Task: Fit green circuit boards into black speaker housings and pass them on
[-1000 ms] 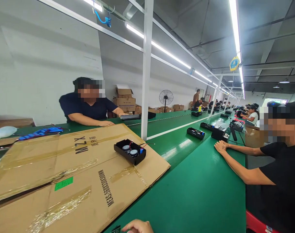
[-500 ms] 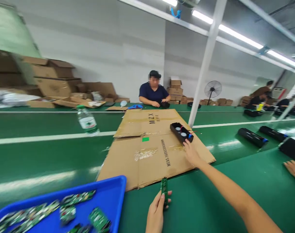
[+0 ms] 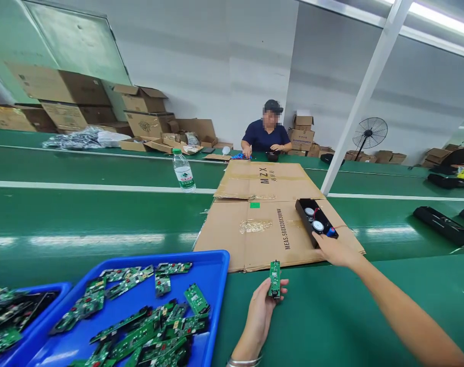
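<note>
My left hand [image 3: 260,306] is closed around a small green circuit board [image 3: 275,279], held upright above the green work surface near the cardboard's front edge. With my right hand [image 3: 333,248] I grip the near end of a black speaker case [image 3: 305,210]. Two round silver-white speaker drivers, red wires and a blue part show inside that open case. It lies over the right side of a flattened cardboard sheet [image 3: 232,239]. To the left of my left hand, a blue tray [image 3: 221,295] holds many loose green circuit boards [image 3: 140,336].
A second blue tray [image 3: 65,290] with boards stands at far left. Beyond it is a water bottle [image 3: 184,173]. A white post [image 3: 365,97] rises behind the cardboard. More black cases [image 3: 441,225] lie at right. A co-worker [image 3: 268,133] sits across the line.
The view has swung left, bringing more of the trays into sight. My right hand has drawn the speaker case a little nearer across the cardboard. My left hand still holds the circuit board.
</note>
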`<state>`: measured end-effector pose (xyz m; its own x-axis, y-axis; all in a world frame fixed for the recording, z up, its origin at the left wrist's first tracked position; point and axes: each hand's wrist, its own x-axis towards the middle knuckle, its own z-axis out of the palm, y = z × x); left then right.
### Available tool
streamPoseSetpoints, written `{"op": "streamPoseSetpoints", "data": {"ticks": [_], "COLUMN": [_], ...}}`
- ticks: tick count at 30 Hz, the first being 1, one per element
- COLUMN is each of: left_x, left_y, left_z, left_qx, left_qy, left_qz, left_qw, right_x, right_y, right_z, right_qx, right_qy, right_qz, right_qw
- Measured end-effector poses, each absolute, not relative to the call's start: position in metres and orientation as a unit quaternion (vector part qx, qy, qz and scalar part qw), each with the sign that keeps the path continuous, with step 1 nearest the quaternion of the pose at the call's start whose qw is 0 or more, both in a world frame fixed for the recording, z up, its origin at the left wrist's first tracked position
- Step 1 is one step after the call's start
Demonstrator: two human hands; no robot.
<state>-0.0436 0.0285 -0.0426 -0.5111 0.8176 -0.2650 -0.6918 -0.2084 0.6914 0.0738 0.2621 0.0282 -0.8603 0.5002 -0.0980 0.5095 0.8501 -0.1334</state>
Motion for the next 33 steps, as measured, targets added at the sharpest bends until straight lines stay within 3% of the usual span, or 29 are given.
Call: {"op": "streamPoseSetpoints", "data": {"ticks": [6,12,22,24,27,30,33], "left_x": [-0.047,-0.046,-0.045,-0.045,-0.045,-0.044,-0.043], "left_y": [0.029,0.028,0.029,0.03,0.031,0.032,0.033], "left_z": [-0.041,-0.038,-0.043,-0.044,-0.044,-0.044,-0.043], "left_qx": [0.015,0.022,0.074,0.077,0.079,0.08,0.087], "left_qy": [0.341,0.318,0.327,0.329,0.333,0.338,0.345], "left_qz": [0.774,0.764,0.765,0.767,0.768,0.768,0.765], "left_qw": [0.533,0.561,0.55,0.546,0.542,0.538,0.536], "right_x": [0.135,0.145,0.152,0.164,0.186,0.208,0.221], "right_y": [0.265,0.278,0.196,0.165,0.135,0.132,0.137], "right_z": [0.064,0.039,0.055,0.059,0.063,0.054,0.036], "right_qx": [0.185,0.229,0.261,0.24,0.196,0.205,0.218], "right_qy": [0.966,0.969,0.965,0.97,0.969,0.956,0.962], "right_qz": [-0.176,-0.086,-0.012,-0.03,-0.152,-0.205,-0.135], "right_qw": [0.047,-0.025,-0.012,-0.007,0.006,-0.045,-0.093]}}
